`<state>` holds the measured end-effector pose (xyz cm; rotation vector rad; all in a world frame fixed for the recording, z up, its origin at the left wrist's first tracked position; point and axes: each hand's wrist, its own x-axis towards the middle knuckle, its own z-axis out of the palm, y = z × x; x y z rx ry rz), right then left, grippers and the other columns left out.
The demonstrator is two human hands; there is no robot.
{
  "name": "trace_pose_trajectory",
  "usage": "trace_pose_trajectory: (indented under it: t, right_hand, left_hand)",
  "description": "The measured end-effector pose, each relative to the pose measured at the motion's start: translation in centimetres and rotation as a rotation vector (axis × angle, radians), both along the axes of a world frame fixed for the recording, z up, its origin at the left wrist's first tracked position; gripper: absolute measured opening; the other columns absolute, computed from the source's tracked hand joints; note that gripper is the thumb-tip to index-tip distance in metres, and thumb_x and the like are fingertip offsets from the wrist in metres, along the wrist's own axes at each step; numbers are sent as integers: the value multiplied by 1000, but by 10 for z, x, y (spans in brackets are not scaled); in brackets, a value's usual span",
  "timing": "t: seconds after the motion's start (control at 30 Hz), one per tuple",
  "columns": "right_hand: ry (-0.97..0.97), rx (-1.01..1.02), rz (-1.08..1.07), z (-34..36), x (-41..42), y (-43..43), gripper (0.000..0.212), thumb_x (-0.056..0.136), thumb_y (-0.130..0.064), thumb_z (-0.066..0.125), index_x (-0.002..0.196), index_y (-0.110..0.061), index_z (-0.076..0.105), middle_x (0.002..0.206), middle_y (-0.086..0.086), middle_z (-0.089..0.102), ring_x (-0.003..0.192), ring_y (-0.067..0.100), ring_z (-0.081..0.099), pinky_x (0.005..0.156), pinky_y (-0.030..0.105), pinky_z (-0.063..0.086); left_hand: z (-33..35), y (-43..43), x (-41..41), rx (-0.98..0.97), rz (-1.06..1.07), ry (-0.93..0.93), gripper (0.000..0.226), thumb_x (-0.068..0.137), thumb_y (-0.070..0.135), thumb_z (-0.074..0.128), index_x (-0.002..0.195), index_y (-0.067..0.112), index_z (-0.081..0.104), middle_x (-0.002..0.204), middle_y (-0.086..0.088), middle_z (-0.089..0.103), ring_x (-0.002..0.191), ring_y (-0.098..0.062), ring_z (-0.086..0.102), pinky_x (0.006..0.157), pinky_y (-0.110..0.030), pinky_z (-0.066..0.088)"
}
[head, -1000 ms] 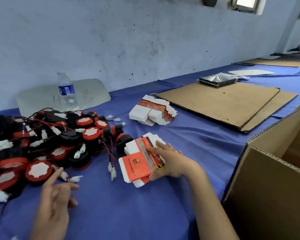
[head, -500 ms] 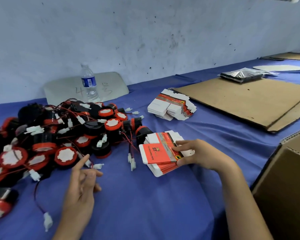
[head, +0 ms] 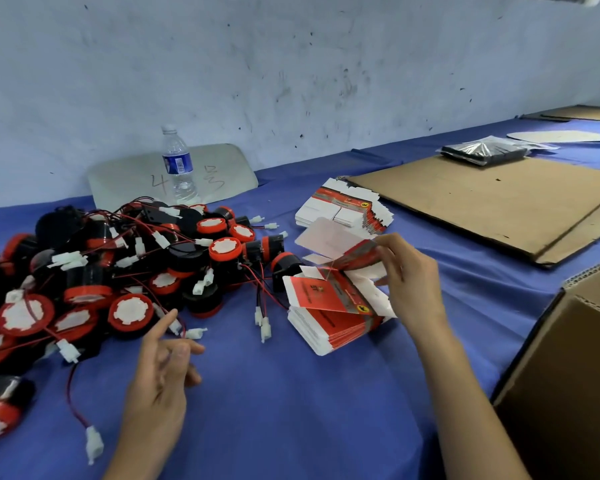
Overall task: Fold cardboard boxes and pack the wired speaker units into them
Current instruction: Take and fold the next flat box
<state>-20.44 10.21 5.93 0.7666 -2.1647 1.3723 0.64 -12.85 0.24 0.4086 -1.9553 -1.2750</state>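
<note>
A stack of flat red-and-white boxes [head: 333, 320] lies on the blue cloth at centre. My right hand [head: 409, 282] pinches one flat box [head: 336, 242] and lifts it off the stack, its white underside turned up. Left of the stack sprawls a pile of black-and-red speaker units [head: 118, 271] with red wires and white plugs. My left hand [head: 160, 386] hovers just in front of the pile, index finger stretched out, the other fingers loosely bent, holding nothing. A second stack of flat boxes [head: 343, 211] lies farther back.
A water bottle [head: 179, 166] stands by the wall before a grey board [head: 125, 181]. Brown cardboard sheets [head: 499, 199] lie at the right with a dark plastic packet [head: 485, 152] on them. An open cardboard carton [head: 575, 375] stands at the lower right edge.
My right hand has peeled the top flat box up off the stack. My left hand has stayed near the speaker pile. The camera has turned a little to the left.
</note>
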Motion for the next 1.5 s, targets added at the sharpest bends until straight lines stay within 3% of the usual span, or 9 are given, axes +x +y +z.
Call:
trace_pose_trajectory:
  t: [0.2, 0.33, 0.53, 0.63, 0.73, 0.87, 1.1, 1.3, 1.5]
  right_hand:
    - [98, -205, -82, -11, 2, -14, 15, 98, -9, 48, 101, -5, 62, 86, -2, 66, 68, 11, 66, 65, 11, 49]
    - [61, -337, -99, -10, 4, -16, 17, 97, -20, 45, 99, -14, 61, 81, -9, 66, 71, 1, 68, 67, 20, 53]
    - [-37, -488, -96, 1, 9, -16, 13, 96, -21, 49, 95, -24, 61, 78, -20, 68, 72, 3, 70, 66, 17, 53]
    - [-8, -460, -97, 10, 13, -15, 12, 92, -22, 51, 92, -24, 63, 80, -5, 70, 63, 6, 66, 58, 17, 50]
    - [-10, -400, -87, 18, 15, -16, 12, 91, -24, 53, 92, -24, 65, 81, 0, 69, 53, 14, 63, 55, 32, 52]
    - [53, -189, -107, 28, 18, -13, 17, 90, -21, 55, 95, -15, 71, 83, 0, 70, 65, 23, 63, 65, 46, 54]
    - [272, 120, -76, 43, 30, -9, 15, 88, -5, 64, 95, -12, 75, 88, 1, 70, 79, 21, 51, 66, 35, 47]
    - [238, 47, -38, 45, 29, -6, 15, 88, -3, 64, 94, -10, 75, 85, -3, 66, 82, 22, 53, 72, 27, 40]
    - [119, -35, -129, 47, 28, -1, 14, 89, -14, 64, 96, -17, 75, 86, -1, 68, 87, 24, 59, 71, 46, 51]
  left_hand:
    - [-1, 0, 0, 22, 0, 0, 54, 76, 78, 41, 125, 54, 42, 91, 9, 66, 63, -13, 59, 64, -21, 52]
    - [-2, 0, -1, 26, -9, -8, 51, 80, 71, 43, 127, 51, 41, 91, 9, 66, 63, -13, 59, 65, -24, 52]
    - [-2, -1, 0, 27, -4, -9, 49, 79, 73, 41, 125, 55, 41, 91, 9, 66, 64, -12, 59, 64, -22, 51]
    - [-2, -1, -1, 25, 1, -13, 49, 79, 71, 41, 125, 54, 41, 91, 9, 66, 64, -11, 59, 65, -22, 51]
    - [-2, 0, -1, 24, -1, -24, 48, 81, 68, 41, 127, 52, 41, 91, 9, 66, 64, -10, 60, 66, -22, 51]
    - [-1, 2, 0, 20, 3, -35, 41, 90, 56, 43, 129, 46, 41, 90, 9, 65, 63, -10, 59, 64, -21, 51]
    - [3, 4, 1, 15, 0, -47, 43, 92, 37, 42, 135, 34, 41, 89, 8, 65, 63, -12, 58, 63, -19, 50]
    - [7, 8, 2, 40, 9, -32, 44, 91, 38, 43, 135, 33, 42, 89, 6, 65, 63, -11, 58, 62, -13, 50]
    - [8, 14, 5, -153, 30, -122, 42, 91, 47, 56, 131, 40, 44, 101, 13, 62, 86, -1, 57, 77, -17, 46]
